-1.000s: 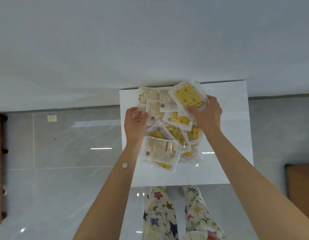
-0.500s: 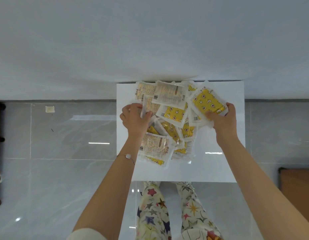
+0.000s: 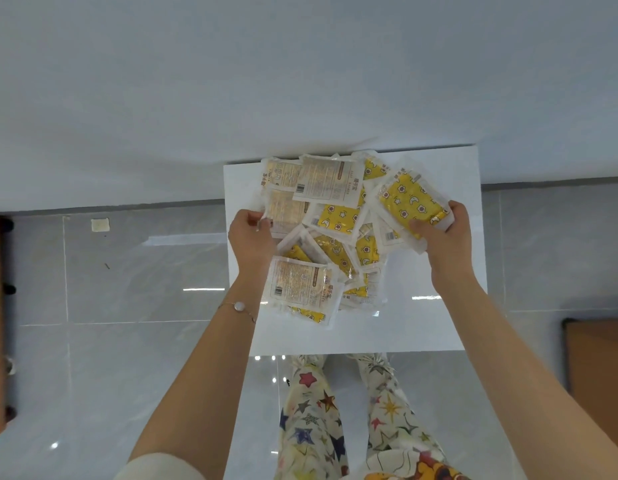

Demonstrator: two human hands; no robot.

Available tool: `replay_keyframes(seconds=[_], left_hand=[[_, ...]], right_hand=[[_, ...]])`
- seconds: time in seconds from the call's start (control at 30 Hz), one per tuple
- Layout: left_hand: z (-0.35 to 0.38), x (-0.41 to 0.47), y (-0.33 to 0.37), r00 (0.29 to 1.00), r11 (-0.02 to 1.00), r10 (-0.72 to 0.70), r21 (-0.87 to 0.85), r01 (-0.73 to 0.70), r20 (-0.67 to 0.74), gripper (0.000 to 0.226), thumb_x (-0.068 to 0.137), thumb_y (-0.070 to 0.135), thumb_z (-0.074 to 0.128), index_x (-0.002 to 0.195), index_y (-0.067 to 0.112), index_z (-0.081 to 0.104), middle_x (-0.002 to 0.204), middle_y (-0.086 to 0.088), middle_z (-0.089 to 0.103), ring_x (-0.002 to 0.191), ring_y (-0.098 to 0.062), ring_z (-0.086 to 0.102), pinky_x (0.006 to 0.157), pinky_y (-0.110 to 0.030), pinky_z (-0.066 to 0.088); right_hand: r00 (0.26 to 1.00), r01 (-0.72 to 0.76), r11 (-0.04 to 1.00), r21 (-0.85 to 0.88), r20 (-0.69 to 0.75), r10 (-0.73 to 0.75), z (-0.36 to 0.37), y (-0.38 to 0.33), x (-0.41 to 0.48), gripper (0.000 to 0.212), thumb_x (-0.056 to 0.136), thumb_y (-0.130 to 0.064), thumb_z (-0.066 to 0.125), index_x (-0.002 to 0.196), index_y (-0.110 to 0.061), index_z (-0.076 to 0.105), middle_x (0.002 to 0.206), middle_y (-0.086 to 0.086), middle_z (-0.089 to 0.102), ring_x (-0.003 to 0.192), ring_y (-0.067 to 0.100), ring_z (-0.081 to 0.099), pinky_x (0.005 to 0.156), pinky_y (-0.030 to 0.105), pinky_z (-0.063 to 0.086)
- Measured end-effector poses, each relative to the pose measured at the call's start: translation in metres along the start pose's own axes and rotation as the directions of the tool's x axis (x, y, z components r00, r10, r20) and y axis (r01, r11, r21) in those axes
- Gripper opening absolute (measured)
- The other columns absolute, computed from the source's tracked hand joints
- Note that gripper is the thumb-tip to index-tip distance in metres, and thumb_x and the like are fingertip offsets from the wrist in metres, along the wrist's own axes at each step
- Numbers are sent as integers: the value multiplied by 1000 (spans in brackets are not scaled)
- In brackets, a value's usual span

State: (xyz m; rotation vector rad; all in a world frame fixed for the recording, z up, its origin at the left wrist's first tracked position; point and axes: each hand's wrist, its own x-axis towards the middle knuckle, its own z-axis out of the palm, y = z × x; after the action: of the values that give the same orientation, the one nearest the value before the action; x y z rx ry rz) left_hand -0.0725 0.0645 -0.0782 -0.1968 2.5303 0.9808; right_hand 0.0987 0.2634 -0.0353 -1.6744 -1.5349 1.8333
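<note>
Single head view — wide-angle, near above white table [image 3: 435, 327], facing forward and steeply down; table centred, wall [image 3: 300, 81] beyond it, legs [image 3: 311, 410] below near edge.

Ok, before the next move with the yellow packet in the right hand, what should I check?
1. Right hand grip on the yellow packet: ok, thumb on top.
2. Left hand pinches a beige packet by its edge: ok.
3. Bare table right of the pile: ok.
4. Held packet free of neighbours: cannot tell, it overlaps them.
5. Pile inside the table's far edge: cannot tell, packets lie right at it.
</note>
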Motion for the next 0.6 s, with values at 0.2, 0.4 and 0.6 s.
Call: replay_keyframes(seconds=[0.2,0.4,0.6], left_hand=[[-14,0,-4,999,999,-42,16,42,-8,6,91,6,55,91,11,52,90,-2,58,80,-15,54,60,-10,36],[-37,-6,-8,993,979,-118,-163,120,21,28,90,2,57,115,11,49,105,1,57,83,-8,57,62,-8,43],[-64,-12,-9,941,919,-247,-251,303,232,16,88,-3,56,91,12,59,95,-6,67,91,-23,64,83,-34,55]], right_hand=[[1000,-9,1000,-10,-12,9,-4,2,-6,41,83,-4,68,112,-20,45,109,-1,57,105,22,59,90,38,53],[998,-47,991,127,57,40,-13,-3,-18,36,83,2,65,101,-25,50,100,-5,62,96,18,63,81,36,54],[995,-16,993,119,96,4,-14,-26,-34,32,86,-1,64,96,-28,51,97,-8,63,91,15,65,75,34,56]])
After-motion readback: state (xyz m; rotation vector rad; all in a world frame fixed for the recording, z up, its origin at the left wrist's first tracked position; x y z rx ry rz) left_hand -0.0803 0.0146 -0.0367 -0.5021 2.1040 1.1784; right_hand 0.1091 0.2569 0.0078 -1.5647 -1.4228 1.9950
